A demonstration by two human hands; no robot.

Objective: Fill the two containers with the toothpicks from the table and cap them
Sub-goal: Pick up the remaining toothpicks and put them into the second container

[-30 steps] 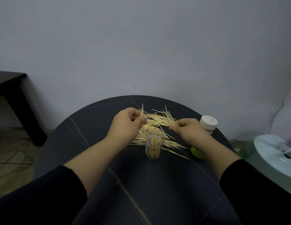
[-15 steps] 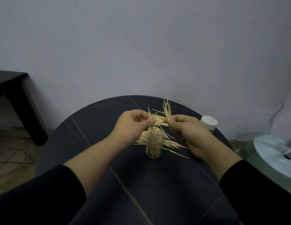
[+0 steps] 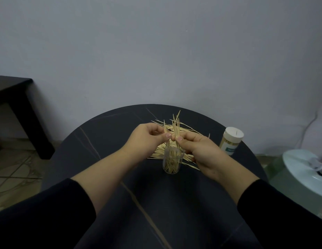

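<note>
The clear container (image 3: 172,162) stands open just under both hands, partly filled, with loose toothpicks (image 3: 190,131) heaped on the counter (image 3: 106,133) beyond the knuckles. The left hand (image 3: 145,136) and the right hand (image 3: 199,150) each pinch a small upright bunch. I'd square them over the mouth before letting go, so none splay out.

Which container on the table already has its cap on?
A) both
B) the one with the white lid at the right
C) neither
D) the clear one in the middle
B: the white-lidded container stands closed at the right, while the clear container is open-topped with toothpicks inside.
</note>
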